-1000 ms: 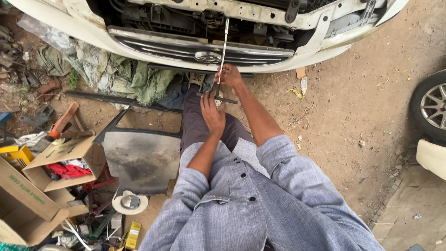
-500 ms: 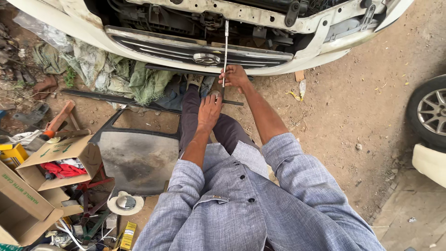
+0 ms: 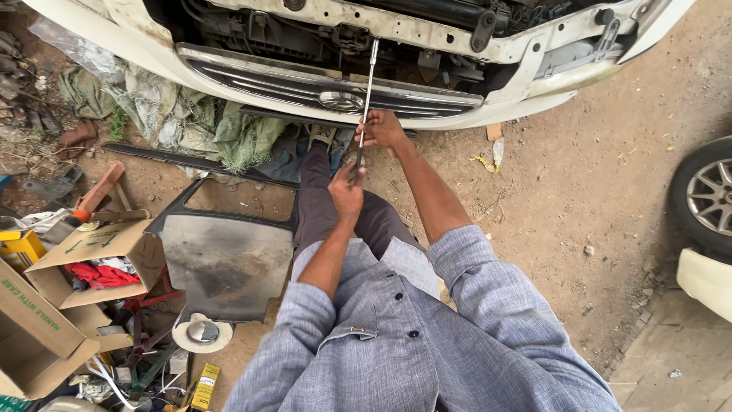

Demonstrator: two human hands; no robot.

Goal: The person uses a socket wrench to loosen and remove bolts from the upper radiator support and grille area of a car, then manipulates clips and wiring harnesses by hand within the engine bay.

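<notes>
I hold a long metal socket wrench (image 3: 369, 84) with both hands. Its tip reaches up into the open front of a white car (image 3: 457, 99), just above the chrome grille (image 3: 290, 80). My right hand (image 3: 383, 130) grips the shaft near the grille's lower edge. Lower down, my left hand (image 3: 347, 191) is closed around the handle end, above my dark trousers. Both forearms come out of grey rolled sleeves. The tool's tip is hidden among the engine-bay parts.
A dark plastic car panel (image 3: 225, 263) lies on the dirt at my left. Open cardboard boxes (image 3: 84, 263) with red cloth, a round lamp part (image 3: 202, 333) and loose tools crowd the lower left. Rags (image 3: 191, 122) lie under the bumper. Another car's wheel (image 3: 709, 198) is at right.
The view has drawn closer to the car and the wrench. Both hands stay on the wrench; my left hand has shifted slightly on the handle.
</notes>
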